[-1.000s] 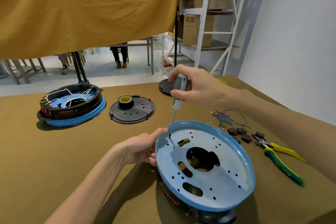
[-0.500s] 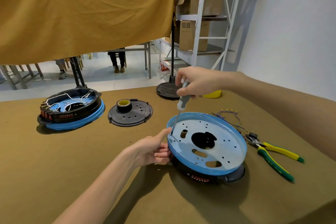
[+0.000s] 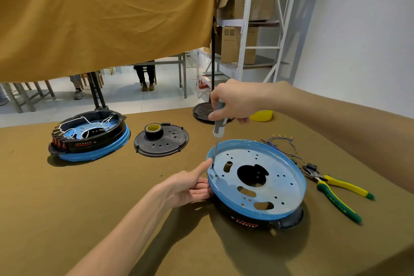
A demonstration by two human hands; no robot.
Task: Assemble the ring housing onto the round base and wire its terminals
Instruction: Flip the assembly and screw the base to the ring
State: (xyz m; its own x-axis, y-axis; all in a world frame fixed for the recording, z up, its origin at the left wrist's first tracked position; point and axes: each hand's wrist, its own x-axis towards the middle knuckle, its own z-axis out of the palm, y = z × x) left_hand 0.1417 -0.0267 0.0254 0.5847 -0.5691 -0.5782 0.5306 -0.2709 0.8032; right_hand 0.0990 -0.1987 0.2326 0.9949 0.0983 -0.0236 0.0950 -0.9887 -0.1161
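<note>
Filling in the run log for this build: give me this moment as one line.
stage: screwing base | right hand: grips screwdriver, tip at blue round base left rim hole | left hand: steadies rim | pliers: idle

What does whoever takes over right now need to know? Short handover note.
Right hand grips the screwdriver, tip down at a hole near the left rim of the blue round base.
Left hand steadies that rim, thumb beside the tip.
The base lies face-up on the black ring housing.
Loose terminal wires and pliers lie to its right; a finished wired unit sits far left.
Done: base and housing mated.
Left: screws, so far as can be seen, and all wiring.
</note>
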